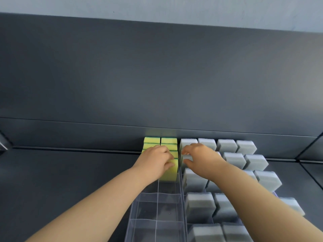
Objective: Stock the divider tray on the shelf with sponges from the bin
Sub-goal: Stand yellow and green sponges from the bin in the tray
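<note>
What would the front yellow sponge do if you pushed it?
It looks like soft foam, so the yellow sponge would probably squish under the left hand and feel light. Standing on edge, it might tip forward, since the clear tray cell in front is empty. The right hand pinches a grey sponge, likely just as soft.

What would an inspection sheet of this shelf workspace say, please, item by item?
Surface: dark grey shelf, smooth.
Job's things: clear divider tray, its near cells unfilled; yellow sponges upright in its far cells; grey sponges in rows to the right; bin not in view.
Clutter: nothing seen.
Hands: left hand grips the front yellow sponge; right hand pinches a grey sponge between fingers and thumb.
Cables: nothing seen.
Surroundings: dark back panel, pale wall above.
</note>
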The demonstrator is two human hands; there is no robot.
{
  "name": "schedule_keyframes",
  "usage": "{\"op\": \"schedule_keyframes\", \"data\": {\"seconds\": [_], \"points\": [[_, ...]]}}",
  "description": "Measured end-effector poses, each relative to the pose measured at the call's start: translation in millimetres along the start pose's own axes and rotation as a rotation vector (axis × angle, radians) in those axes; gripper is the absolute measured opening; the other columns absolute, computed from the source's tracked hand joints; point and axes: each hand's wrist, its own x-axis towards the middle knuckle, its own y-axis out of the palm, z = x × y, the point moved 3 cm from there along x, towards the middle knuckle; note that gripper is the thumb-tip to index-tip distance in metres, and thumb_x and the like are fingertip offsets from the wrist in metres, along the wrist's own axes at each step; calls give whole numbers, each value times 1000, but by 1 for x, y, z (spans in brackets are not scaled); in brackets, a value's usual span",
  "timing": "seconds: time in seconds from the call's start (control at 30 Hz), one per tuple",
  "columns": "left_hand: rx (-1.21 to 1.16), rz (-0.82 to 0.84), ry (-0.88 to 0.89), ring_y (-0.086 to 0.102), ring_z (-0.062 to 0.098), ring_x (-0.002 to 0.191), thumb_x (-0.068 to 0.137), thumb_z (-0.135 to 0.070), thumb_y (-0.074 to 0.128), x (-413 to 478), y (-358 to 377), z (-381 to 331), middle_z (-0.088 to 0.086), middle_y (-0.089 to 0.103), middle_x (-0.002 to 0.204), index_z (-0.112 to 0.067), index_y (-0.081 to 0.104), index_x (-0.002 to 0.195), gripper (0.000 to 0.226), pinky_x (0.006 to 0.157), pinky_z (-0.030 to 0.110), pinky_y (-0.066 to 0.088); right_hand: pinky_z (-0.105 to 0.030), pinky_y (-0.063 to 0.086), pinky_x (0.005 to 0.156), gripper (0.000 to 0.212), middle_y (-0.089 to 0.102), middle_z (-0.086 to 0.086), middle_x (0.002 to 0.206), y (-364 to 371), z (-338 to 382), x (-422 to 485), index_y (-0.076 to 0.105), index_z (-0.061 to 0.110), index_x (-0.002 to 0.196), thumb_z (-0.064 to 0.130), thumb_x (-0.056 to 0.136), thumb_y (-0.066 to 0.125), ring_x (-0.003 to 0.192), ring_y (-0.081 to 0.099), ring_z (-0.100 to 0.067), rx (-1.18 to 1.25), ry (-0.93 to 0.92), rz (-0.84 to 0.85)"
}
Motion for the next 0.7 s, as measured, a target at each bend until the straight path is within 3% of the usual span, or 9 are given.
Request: {"op": "schedule_keyframes", "data": {"seconds": [0.17, 0.5, 0.7], "points": [[38, -194, 37, 62, 17, 75, 84, -36, 43, -8, -39, -5, -9, 67, 83, -23, 73, 89, 33, 62, 28, 51, -34, 46, 89, 34, 49, 6, 132, -7, -5, -16, 49, 27, 127, 30, 94, 44, 118, 48, -17, 1, -28, -68], [175, -224, -66, 64, 13, 87, 88, -37, 40, -49, -67, -55, -8, 69, 97, -21, 69, 107, 38, 76, 30, 50, -21, 31, 101, 47, 36, 14, 145, -32, -22, -66, 38, 31, 138, 49, 94, 39, 134, 29, -6, 25, -142, -229], [180, -230, -81, 64, 15, 83, 87, -37, 41, -89, -65, -88, -7, 69, 94, -20, 70, 106, 38, 69, 30, 52, -20, 31, 100, 50, 35, 14, 146, -29, -10, -114, 37, 31, 139, 50, 94, 38, 135, 27, -5, 55, -97, -283]]}}
